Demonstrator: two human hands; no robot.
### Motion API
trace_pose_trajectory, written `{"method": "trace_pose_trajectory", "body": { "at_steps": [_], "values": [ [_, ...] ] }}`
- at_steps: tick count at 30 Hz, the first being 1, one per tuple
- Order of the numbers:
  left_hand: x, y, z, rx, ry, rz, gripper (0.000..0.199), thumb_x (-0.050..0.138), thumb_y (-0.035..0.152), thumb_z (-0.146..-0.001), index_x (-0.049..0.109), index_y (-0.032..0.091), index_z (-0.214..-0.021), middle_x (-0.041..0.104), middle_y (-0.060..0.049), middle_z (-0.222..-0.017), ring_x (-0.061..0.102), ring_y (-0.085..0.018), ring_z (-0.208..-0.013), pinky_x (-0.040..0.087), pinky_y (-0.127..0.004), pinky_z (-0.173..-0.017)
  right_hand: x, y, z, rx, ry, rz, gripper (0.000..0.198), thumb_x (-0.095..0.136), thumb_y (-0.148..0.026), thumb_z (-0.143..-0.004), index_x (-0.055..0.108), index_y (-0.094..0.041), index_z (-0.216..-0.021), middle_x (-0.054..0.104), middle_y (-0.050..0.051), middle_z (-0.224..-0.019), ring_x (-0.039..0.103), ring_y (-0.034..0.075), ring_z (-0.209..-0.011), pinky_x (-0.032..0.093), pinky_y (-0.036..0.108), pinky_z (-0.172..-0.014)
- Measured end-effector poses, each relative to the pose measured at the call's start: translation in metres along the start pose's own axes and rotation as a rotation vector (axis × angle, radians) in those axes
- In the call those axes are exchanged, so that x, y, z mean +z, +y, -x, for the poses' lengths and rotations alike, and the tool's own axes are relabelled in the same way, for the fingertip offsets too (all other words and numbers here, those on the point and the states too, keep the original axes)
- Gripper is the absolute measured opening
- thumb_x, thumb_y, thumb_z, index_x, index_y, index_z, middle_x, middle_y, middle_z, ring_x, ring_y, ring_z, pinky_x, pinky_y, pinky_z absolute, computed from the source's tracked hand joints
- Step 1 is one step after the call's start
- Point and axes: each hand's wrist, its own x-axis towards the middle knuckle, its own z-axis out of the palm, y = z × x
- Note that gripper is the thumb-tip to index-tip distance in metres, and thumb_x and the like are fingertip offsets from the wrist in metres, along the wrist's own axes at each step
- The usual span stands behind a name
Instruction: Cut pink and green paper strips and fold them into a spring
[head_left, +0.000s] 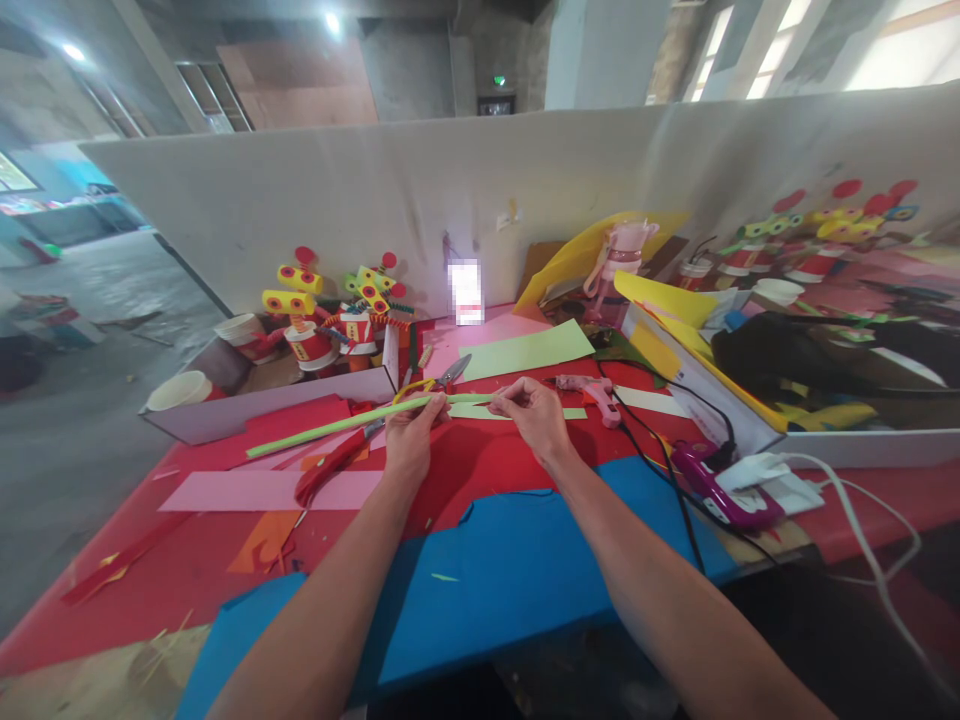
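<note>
A long, narrow light-green paper strip stretches between my two hands above the red-covered table. My left hand is closed on its middle part, and the longer end juts out to the left. At the strip's right end, my right hand pinches it between thumb and fingers. Just beyond my left hand lie scissors with yellow handles. A red-handled tool rests left of that hand, its far end partly hidden. The pink glue gun lies to the right of my right hand.
Pink paper, a green sheet and blue paper cover parts of the table. A box with paper figures stands left. At right are a purple power strip, cables, and a white box. A pale partition rises behind.
</note>
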Motion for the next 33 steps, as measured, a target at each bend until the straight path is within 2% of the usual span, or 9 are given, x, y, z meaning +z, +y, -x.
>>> {"method": "trace_pose_trajectory", "body": {
  "at_steps": [12,21,24,28,33],
  "values": [
    [-0.001,-0.001,0.000,-0.004,-0.006,-0.001,0.022,0.078,0.037,-0.066,0.071,0.017,-0.073,0.065,0.000,-0.065,0.057,-0.009,-0.058,0.049,-0.023,-0.061,-0.002,-0.001,-0.002,0.016,-0.006,0.005,0.042,0.079,-0.050,-0.059,0.050,-0.021,-0.064,0.069,0.002,-0.071,0.068,0.018,-0.067,0.060,0.037,-0.073],
    [-0.001,0.001,-0.001,-0.050,-0.019,0.064,0.022,0.082,0.032,-0.063,0.070,0.017,-0.073,0.065,0.001,-0.063,0.061,-0.010,-0.060,0.053,-0.024,-0.065,-0.006,0.000,-0.003,-0.003,-0.016,0.026,0.035,0.077,-0.044,-0.061,0.051,-0.021,-0.065,0.067,0.002,-0.068,0.067,0.018,-0.067,0.058,0.034,-0.070],
    [-0.002,0.002,-0.002,-0.054,-0.009,0.061,0.023,0.083,0.032,-0.061,0.070,0.016,-0.072,0.066,0.001,-0.063,0.063,-0.011,-0.060,0.054,-0.024,-0.064,-0.008,0.002,-0.005,-0.035,-0.028,0.123,0.028,0.076,-0.039,-0.063,0.056,-0.020,-0.072,0.066,0.000,-0.066,0.066,0.017,-0.066,0.056,0.031,-0.068],
    [-0.003,0.003,-0.002,-0.007,-0.006,-0.038,0.023,0.083,0.033,-0.061,0.071,0.016,-0.072,0.066,0.000,-0.062,0.063,-0.013,-0.061,0.054,-0.025,-0.064,-0.011,0.005,-0.006,-0.097,-0.098,0.370,0.017,0.068,-0.028,-0.070,0.069,-0.021,-0.086,0.069,0.001,-0.070,0.065,0.017,-0.068,0.053,0.030,-0.068],
    [-0.005,0.006,-0.002,0.026,-0.006,-0.126,0.021,0.080,0.033,-0.065,0.071,0.015,-0.071,0.065,-0.001,-0.059,0.060,-0.011,-0.058,0.050,-0.023,-0.059,-0.012,0.008,-0.006,-0.118,-0.172,0.512,0.008,0.065,-0.025,-0.074,0.072,-0.022,-0.075,0.073,0.002,-0.073,0.065,0.017,-0.068,0.050,0.028,-0.066]
  ]
}}
